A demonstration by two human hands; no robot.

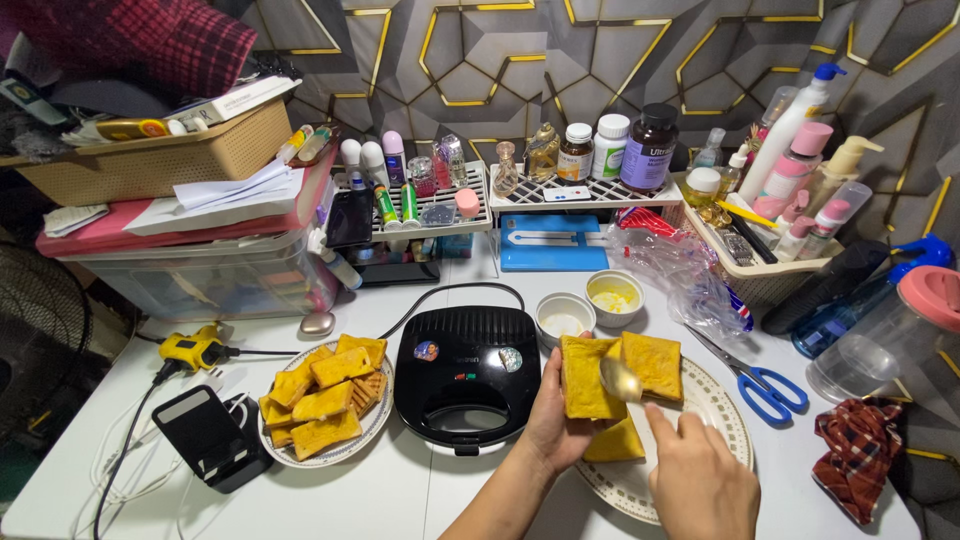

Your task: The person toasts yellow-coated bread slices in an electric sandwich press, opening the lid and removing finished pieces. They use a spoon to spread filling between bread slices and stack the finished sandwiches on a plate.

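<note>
The left hand [556,415] is gripping a yellow slice [587,378] at 12 o'clock over the plate [722,402]. The right hand [695,480] is pinching a spoon [622,380], its bowl resting on that slice. Spreading will likely go best with the slice kept level and strokes light.

Left hand [553,420] holds yellow bread slice [585,375]; right hand [697,480] holds spoon [620,380] on it, above plate [720,400], beside closed black sandwich maker [467,375].

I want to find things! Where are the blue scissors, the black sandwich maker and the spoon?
blue scissors [768,388]: head view, on a blue handle loop.
black sandwich maker [467,368]: head view, middle of its closed lid.
spoon [620,381]: head view, on its shiny bowl over the bread.
</note>
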